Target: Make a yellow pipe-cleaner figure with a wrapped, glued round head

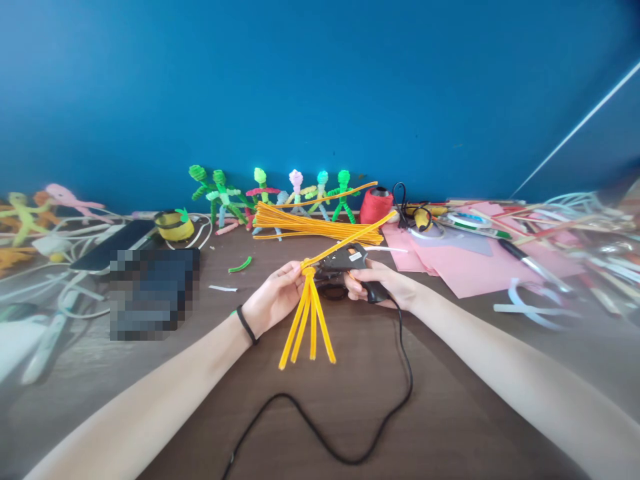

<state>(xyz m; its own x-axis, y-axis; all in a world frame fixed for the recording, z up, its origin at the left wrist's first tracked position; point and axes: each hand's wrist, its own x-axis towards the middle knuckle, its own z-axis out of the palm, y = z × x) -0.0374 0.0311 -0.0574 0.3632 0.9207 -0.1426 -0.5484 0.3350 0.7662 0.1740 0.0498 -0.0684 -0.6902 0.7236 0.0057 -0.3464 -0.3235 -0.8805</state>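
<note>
Between thumb and fingers, my left hand (283, 293) pinches a bundle of orange pipe cleaners (313, 310) at its knotted top. Several strands fan downward from the knot, and one long strand slants up to the right. My right hand (373, 283) is wrapped around the handle of a black glue gun (345, 261). The gun's nozzle end points left at the knot; whether it touches is hard to tell. A white glue stick (387, 249) sticks out at the gun's back. Its black cord (407, 373) runs down and curls across the brown table (450, 400).
Behind my hands lies a pile of orange pipe cleaners (315, 225). Pipe-cleaner figures (260, 190) lean along the blue wall. A red yarn spool (376, 205) and pink sheets (465, 267) are to the right. A phone (117, 247) and yellow tape roll (174, 228) lie left.
</note>
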